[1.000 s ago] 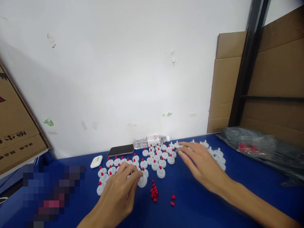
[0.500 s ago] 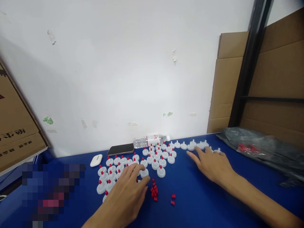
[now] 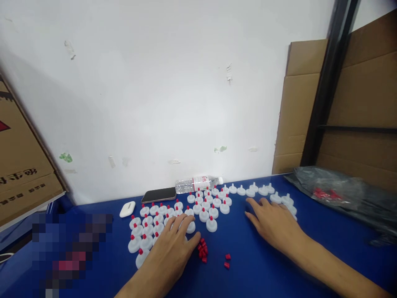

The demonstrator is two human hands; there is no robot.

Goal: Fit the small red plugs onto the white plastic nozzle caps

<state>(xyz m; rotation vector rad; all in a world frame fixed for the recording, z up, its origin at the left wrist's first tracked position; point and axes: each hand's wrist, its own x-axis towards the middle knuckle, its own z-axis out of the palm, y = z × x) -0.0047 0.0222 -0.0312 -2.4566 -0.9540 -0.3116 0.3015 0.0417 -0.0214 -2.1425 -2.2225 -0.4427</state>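
Note:
My left hand hovers low over the near side of a group of white nozzle lids with red tips. Its fingers are apart, and some lids are hidden beneath it. The thumb is close to a small pile of red tip caps; I cannot tell whether it touches them. To the right, my right hand is open, fingers spread and low over the blue table. Just beyond it runs a line of white nozzle lids without red tips, several of them bunched by its outer side.
Two loose red caps lie on the blue table. At the back are a water bottle, a phone and a white case. A dark plastic bag lies right; cardboard boxes stand left.
My right hand has drawn back toward me from the untipped lids, uncovering some of them. My left hand has shifted slightly right, its thumb nearer the red caps. The view has moved a little.

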